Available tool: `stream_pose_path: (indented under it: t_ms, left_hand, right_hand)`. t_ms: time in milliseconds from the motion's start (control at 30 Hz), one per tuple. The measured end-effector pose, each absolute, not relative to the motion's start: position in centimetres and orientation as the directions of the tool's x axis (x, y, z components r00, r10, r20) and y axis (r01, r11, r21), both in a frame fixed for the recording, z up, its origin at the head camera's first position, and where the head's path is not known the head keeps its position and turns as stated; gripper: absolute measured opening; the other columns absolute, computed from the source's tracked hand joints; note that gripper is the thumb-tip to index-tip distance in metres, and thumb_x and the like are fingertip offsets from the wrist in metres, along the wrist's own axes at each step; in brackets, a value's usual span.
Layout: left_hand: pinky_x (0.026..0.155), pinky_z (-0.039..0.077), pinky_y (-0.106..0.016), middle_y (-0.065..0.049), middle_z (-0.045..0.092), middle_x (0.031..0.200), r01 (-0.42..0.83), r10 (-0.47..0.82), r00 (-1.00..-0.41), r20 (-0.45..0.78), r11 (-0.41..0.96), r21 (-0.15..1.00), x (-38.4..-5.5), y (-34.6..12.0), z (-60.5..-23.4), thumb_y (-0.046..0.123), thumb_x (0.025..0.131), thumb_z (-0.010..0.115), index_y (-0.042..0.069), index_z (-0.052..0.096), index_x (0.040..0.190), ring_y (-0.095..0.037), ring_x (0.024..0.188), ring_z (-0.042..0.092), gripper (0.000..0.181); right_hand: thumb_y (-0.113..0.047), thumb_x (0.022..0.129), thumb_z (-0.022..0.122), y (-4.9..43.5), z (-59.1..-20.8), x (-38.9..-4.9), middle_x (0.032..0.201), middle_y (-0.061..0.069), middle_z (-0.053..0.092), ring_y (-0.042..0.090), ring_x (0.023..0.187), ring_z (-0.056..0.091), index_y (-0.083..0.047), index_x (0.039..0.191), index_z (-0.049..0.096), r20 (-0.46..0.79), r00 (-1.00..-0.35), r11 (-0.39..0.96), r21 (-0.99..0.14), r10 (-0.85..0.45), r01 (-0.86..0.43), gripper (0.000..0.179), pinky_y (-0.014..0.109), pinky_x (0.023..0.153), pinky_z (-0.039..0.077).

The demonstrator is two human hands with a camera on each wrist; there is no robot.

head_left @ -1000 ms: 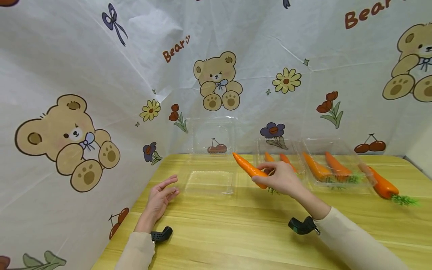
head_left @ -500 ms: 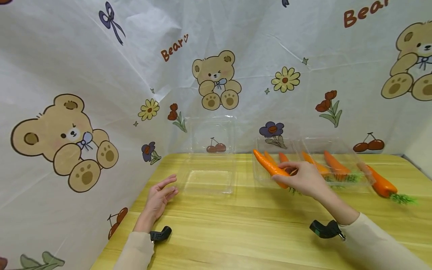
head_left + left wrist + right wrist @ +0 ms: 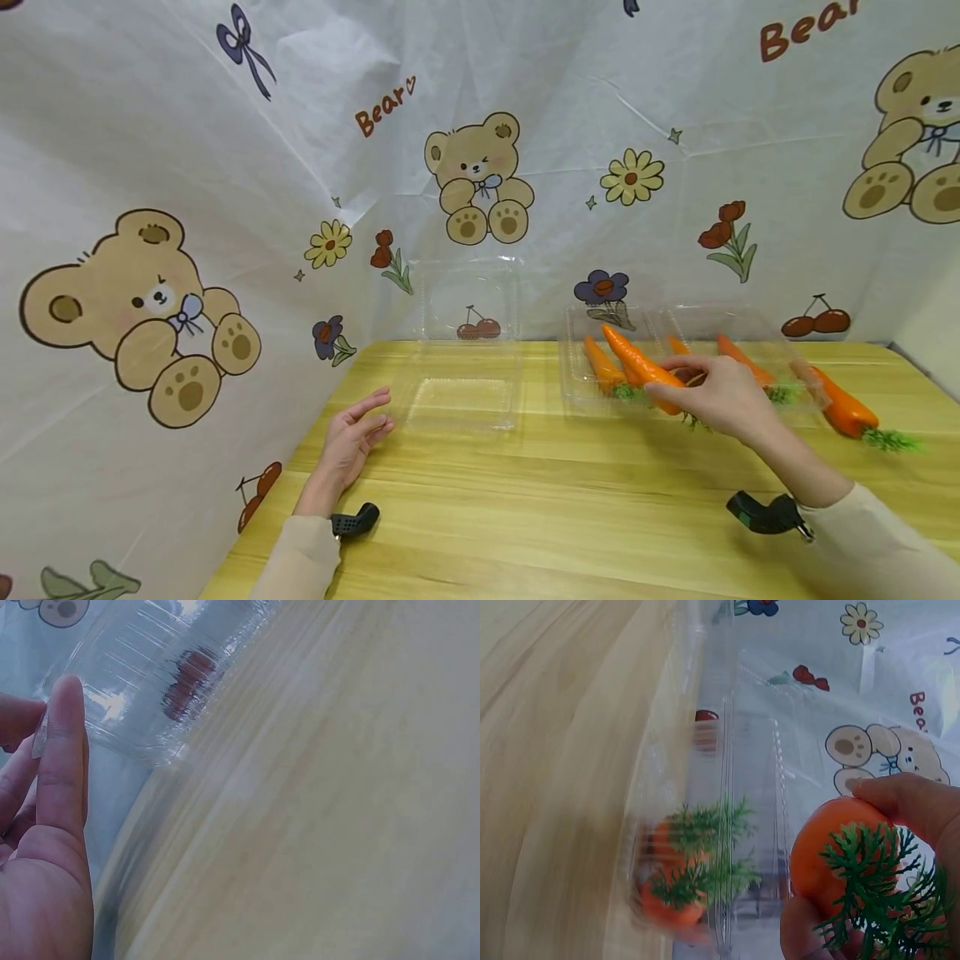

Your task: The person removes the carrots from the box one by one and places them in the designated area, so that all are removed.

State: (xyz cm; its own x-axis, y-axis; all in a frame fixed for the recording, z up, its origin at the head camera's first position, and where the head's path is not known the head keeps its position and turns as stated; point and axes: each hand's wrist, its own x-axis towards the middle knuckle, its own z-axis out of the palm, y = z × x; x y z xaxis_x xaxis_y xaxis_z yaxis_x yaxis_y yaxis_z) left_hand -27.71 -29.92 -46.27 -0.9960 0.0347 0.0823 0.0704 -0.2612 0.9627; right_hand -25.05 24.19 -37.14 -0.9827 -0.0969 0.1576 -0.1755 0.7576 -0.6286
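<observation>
My right hand (image 3: 720,396) pinches an orange carrot (image 3: 637,365) near its leafy end, tip pointing up and left, above the front of the middle clear plastic box (image 3: 567,392). In the right wrist view, thumb and fingers hold the carrot's thick end (image 3: 821,844), its green leaves (image 3: 862,870) facing the camera. The left hand (image 3: 351,446) stays beside an open clear plastic box (image 3: 463,427) with its lid (image 3: 471,292) raised; the fingers are relaxed and hold nothing. Whether they touch that box cannot be told.
One carrot (image 3: 600,367) shows in the middle box; the held one hides what lies beside it. More carrots (image 3: 742,358) lie in the right clear box (image 3: 806,406). A loose carrot (image 3: 847,407) rests on the wooden table (image 3: 540,517) at right. A bear-print sheet (image 3: 540,275) hangs behind.
My right hand has carried the carrot to the right, from between the left and middle boxes to over the middle box's right side. My left hand has stayed in place.
</observation>
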Motion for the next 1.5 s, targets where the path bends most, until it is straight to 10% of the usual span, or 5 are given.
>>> stream_pose_path:
  t_ms: [1133, 1500]
  left_hand:
    - [0.083, 0.064, -0.022, -0.011, 0.043, 0.158, 0.066, 0.029, -0.997, 0.077, -0.263, 0.963, -27.8, -29.8, -46.2, -0.010, 0.097, 0.059, -0.020, 0.047, 0.142, -0.011, 0.085, 0.071, 0.048]
    - [0.082, 0.064, -0.023, -0.003, 0.053, 0.151, 0.080, 0.043, -0.995, 0.095, -0.270, 0.960, -27.9, -29.6, -46.1, -0.009, 0.096, 0.062, -0.023, 0.044, 0.142, -0.010, 0.084, 0.071, 0.050]
  right_hand:
    - [-0.059, 0.096, 0.063, 36.4, -37.4, -23.3, 0.113, 0.036, 0.063, 0.022, 0.061, 0.054, 0.009, 0.141, 0.051, 0.138, -0.979, 0.805, -0.592, 0.150, 0.039, 0.082, 0.033, 0.045, 0.043]
    - [-0.055, 0.099, 0.059, 41.6, -39.0, -23.7, 0.111, 0.040, 0.053, 0.046, 0.085, 0.057, 0.011, 0.142, 0.046, 0.094, -0.924, 0.739, -0.633, 0.371, 0.232, 0.080, 0.050, 0.064, 0.051]
